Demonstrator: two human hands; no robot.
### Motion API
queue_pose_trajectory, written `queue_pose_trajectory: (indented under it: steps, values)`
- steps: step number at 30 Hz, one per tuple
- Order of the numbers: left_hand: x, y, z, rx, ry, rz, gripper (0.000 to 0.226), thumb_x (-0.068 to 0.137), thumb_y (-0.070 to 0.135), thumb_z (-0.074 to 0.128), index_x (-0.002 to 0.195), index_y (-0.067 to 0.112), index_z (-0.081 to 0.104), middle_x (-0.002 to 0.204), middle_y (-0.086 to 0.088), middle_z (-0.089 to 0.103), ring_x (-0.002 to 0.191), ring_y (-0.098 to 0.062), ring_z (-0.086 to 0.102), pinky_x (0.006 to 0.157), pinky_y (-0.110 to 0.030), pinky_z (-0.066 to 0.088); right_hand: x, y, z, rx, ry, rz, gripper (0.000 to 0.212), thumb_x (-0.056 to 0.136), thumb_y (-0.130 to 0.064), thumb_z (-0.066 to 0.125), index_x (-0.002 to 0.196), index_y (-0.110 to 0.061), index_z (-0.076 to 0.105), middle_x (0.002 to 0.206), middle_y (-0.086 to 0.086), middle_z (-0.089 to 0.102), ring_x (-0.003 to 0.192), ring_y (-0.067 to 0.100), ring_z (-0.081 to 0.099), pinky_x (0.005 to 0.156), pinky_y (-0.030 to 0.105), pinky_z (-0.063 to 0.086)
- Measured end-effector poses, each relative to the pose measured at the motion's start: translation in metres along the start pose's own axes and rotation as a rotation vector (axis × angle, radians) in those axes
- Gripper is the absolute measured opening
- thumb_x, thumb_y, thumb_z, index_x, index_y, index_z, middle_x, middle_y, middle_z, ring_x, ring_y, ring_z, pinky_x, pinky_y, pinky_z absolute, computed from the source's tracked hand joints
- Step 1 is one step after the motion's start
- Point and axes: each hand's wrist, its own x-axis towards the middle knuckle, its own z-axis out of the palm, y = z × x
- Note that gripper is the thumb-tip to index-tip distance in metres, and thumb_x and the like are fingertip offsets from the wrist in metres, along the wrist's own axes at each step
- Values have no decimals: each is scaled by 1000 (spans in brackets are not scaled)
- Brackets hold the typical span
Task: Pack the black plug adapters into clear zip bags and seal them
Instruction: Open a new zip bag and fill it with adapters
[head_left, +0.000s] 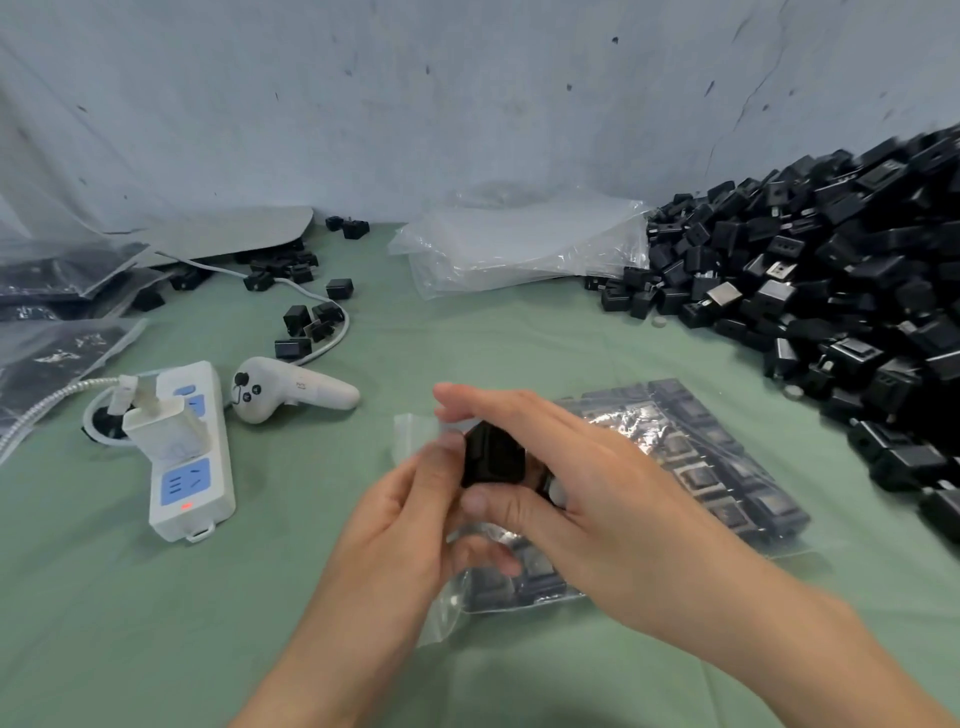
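Observation:
A black plug adapter (491, 457) is held at the open mouth of a clear zip bag (691, 467) that lies on the green table and holds several rows of adapters. My right hand (582, 488) grips the adapter between thumb and fingers from above. My left hand (410, 514) pinches the bag's open edge, its thumb against the adapter's left side. A large heap of loose black adapters (831, 280) rises at the right.
A stack of empty clear bags (519, 244) lies at the back centre. A white power strip (187, 452) with a charger, a white controller (285, 389) and scattered adapters (311, 322) sit on the left. Filled bags (57, 312) lie at the far left.

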Motion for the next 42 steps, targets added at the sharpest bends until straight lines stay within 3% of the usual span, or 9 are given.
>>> queue_pose_trajectory:
  steps: [5,10,15,20,23,30,34,37,42]
  values:
    - [2,6,-10,-117,-12,35,44,79,49,71,107,15,74,104,-14,73,76,-16,64,53,-27,51,1,1,-3,48,23,24,54,92,-57,54,142,-56,33,127,-44,47,81,-9,55,73,7,39]
    - [0,7,-11,-176,27,61,29,71,37,71,95,21,76,83,-11,70,64,-18,63,49,-28,51,0,2,-4,115,85,51,47,94,-56,53,139,-44,49,81,-50,51,64,-4,55,63,1,37]
    - [0,7,-11,-153,53,74,28,71,38,70,94,22,76,88,-12,72,64,-20,63,51,-28,52,1,4,-3,189,122,95,32,101,-43,53,132,-42,58,98,-26,63,71,10,60,64,11,40]
    - [0,6,-12,-168,64,71,27,70,38,71,93,24,76,88,-12,72,63,-21,63,52,-28,52,0,5,-2,236,204,176,18,96,-34,64,109,-47,65,86,-32,67,54,15,57,52,12,41]
    - [-2,7,-11,-79,69,107,31,71,43,73,97,27,74,92,-11,73,65,-21,64,54,-29,52,0,7,-1,192,229,188,3,95,-35,66,93,-36,68,61,-30,57,44,9,44,45,10,31]
    - [-8,9,-15,221,36,180,37,75,39,76,110,35,67,103,-1,74,73,-14,67,62,-22,55,-1,6,-1,162,234,208,9,93,-41,64,85,-37,64,64,-33,56,44,6,43,45,8,31]
    - [-3,10,-43,399,311,122,34,74,45,73,104,30,67,90,7,75,71,-8,68,59,-18,55,-1,15,-13,143,309,270,14,91,-51,57,94,-42,68,84,-25,64,47,16,50,45,14,33]
    - [-2,5,-73,650,459,-8,16,83,37,71,98,36,67,83,10,71,64,1,64,60,-23,51,-2,28,-25,118,408,345,11,94,-40,58,95,-41,69,83,-22,63,54,30,52,47,27,38]
    - [-7,-10,-74,702,237,-145,15,85,30,73,92,43,73,84,15,68,62,-2,62,73,-30,52,-4,43,-31,58,464,412,16,95,-29,56,95,-40,68,76,-22,60,52,21,51,52,30,41]
